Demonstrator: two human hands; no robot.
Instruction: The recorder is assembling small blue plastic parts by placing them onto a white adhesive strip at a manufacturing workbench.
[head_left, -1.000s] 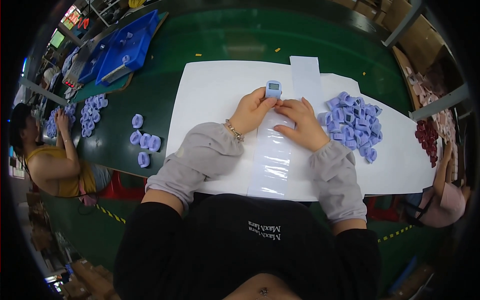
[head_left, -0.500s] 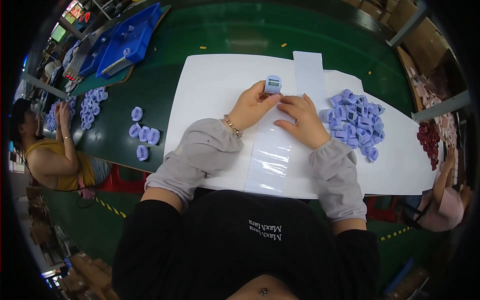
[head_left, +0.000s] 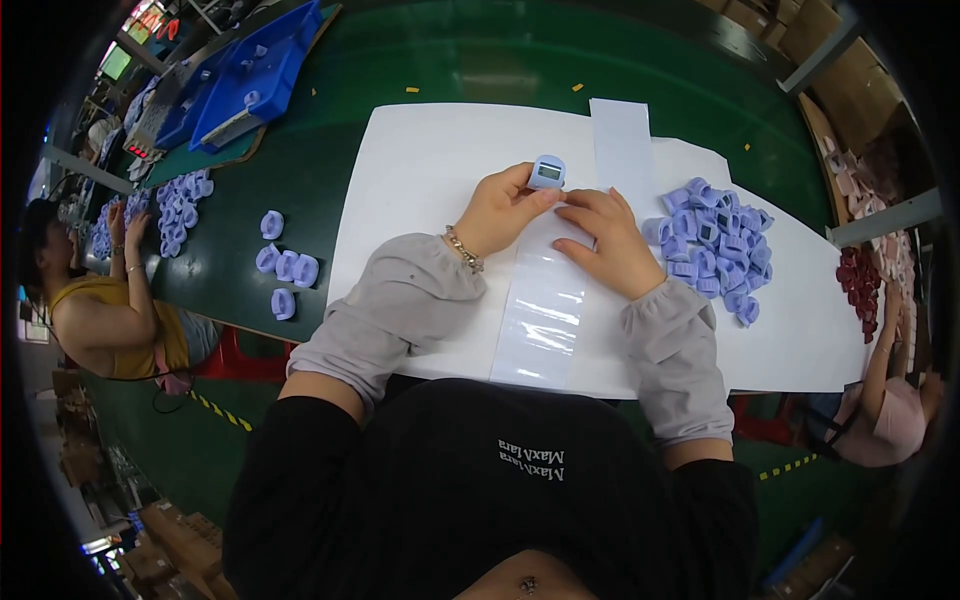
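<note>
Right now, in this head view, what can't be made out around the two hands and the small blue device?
- Small blue device: its little screen is too small to read; its lower part is hidden by the left hand.
- Clear plastic strip: its upper end lies under the right hand, so what the fingers press is hidden.
- Pile of blue parts: too small to tell individual shapes.
- Dark red parts: blurred by the fisheye rim.

Open white sheet left of and beyond left hand: free passage there. Heap of small lilac plastic casings close beside right hand, blocking rightward sweep. Glossy clear film strip between forearms, flat, no hindrance. Narrow white paper strip flat ahead. Bare sheet right of heap. Few lilac casings on green table, well left, apart from sheet.
</note>
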